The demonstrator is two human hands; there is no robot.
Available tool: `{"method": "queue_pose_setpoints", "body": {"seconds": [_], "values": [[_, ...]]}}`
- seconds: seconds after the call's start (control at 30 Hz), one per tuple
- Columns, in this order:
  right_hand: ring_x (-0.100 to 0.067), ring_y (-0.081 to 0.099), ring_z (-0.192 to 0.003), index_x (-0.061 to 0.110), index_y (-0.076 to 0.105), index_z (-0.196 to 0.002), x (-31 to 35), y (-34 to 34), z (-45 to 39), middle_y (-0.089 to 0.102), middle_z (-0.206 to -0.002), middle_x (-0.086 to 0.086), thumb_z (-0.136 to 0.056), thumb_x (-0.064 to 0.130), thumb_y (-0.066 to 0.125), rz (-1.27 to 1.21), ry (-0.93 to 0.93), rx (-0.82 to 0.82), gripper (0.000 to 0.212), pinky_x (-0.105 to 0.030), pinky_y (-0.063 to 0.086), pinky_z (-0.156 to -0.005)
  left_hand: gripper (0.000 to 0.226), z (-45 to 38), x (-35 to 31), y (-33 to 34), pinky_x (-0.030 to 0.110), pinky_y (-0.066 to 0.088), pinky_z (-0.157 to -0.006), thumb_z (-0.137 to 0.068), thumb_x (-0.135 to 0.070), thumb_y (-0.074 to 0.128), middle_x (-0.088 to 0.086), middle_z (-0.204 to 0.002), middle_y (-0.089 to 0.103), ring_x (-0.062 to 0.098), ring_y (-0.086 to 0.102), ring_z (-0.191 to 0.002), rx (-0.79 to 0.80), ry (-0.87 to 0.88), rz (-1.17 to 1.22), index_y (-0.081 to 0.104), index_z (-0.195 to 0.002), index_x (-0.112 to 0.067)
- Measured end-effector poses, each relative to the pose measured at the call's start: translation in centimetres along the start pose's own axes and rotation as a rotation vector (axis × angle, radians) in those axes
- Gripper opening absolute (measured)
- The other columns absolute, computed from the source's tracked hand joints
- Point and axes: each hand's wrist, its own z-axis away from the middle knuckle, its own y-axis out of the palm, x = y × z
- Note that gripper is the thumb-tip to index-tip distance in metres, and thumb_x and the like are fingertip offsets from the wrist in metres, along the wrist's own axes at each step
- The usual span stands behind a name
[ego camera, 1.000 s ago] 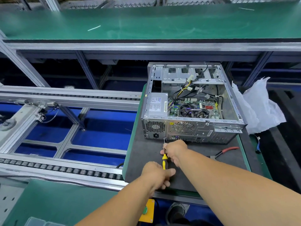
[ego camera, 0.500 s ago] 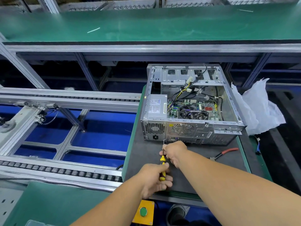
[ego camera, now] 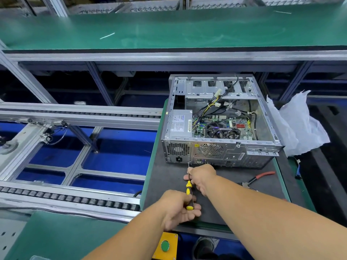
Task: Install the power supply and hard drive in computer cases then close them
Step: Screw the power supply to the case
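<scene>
While the left hand (ego camera: 181, 207) grips the screwdriver (ego camera: 188, 192) handle and the right hand (ego camera: 201, 178) pinches its shaft, keep the tip square on the power supply (ego camera: 181, 125) screw.

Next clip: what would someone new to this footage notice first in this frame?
The open computer case at centre right on the dark mat, its side panel off, with the power supply seated in its near left corner. Just in front, the left hand grips a yellow-handled screwdriver while the right hand steadies its shaft, tip at the case's rear panel. Red-handled pliers lie to the right.
</scene>
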Motion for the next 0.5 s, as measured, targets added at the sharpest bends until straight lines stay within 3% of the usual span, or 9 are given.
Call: {"method": "queue_pose_setpoints", "body": {"seconds": [0.1, 0.2, 0.27, 0.37, 0.5], "values": [[-0.008, 0.044, -0.028, -0.008, 0.063, -0.108, -0.1, -0.1, -0.1, 0.071, -0.073, -0.012, -0.102, 0.012, 0.057, -0.006, -0.01, 0.011, 0.022, -0.014, 0.027, -0.031, 0.014, -0.6, -0.1, -0.1, 0.025, 0.05, -0.048, -0.101, -0.014, 0.061, 0.015, -0.081, 0.072, 0.023, 0.07, -0.061, -0.086, 0.007, -0.143, 0.062, -0.107, -0.002], [-0.009, 0.044, -0.031, -0.003, 0.069, -0.106, -0.2, 0.1, -0.3, 0.077, -0.075, -0.009, -0.1, 0.017, 0.063, 0.046, -0.029, -0.028, 0.022, -0.016, 0.032, -0.035, 0.028, -1.2, 0.1, 0.6, 0.026, 0.046, -0.048, -0.085, -0.017, 0.081, 0.013, -0.073, 0.068, 0.025, 0.064, -0.051, -0.27, 0.079, -0.325, 0.057, -0.098, -0.007], [-0.008, 0.043, -0.029, -0.001, 0.07, -0.102, -0.2, 0.1, -0.2, 0.078, -0.075, -0.008, -0.1, 0.018, 0.063, 0.059, -0.026, -0.035, 0.02, -0.015, 0.029, -0.033, 0.034, -1.2, 0.1, 0.7, 0.027, 0.046, -0.047, -0.081, -0.019, 0.085, 0.013, -0.073, 0.067, 0.023, 0.061, -0.047, -0.311, 0.102, -0.349, 0.055, -0.095, -0.009], [-0.013, 0.048, -0.036, 0.001, 0.069, -0.096, -0.3, 0.0, 0.1, 0.077, -0.075, -0.007, -0.1, 0.018, 0.062, 0.033, -0.046, -0.018, 0.019, -0.015, 0.028, -0.033, 0.031, -1.0, 0.3, 0.5, 0.025, 0.045, -0.042, -0.085, -0.022, 0.082, 0.012, -0.072, 0.064, 0.021, 0.059, -0.046, -0.264, 0.145, -0.335, 0.055, -0.09, -0.01], [-0.014, 0.044, -0.039, 0.005, 0.068, -0.092, -0.5, -0.5, 0.9, 0.076, -0.077, -0.007, -0.101, 0.013, 0.056, -0.052, -0.031, 0.013, 0.017, -0.018, 0.03, -0.038, 0.018, -0.3, 0.2, 0.1, 0.024, 0.037, -0.043, -0.102, -0.024, 0.059, 0.013, -0.074, 0.065, 0.019, 0.059, -0.052, -0.1, 0.105, -0.147, 0.059, -0.094, -0.008]]}}
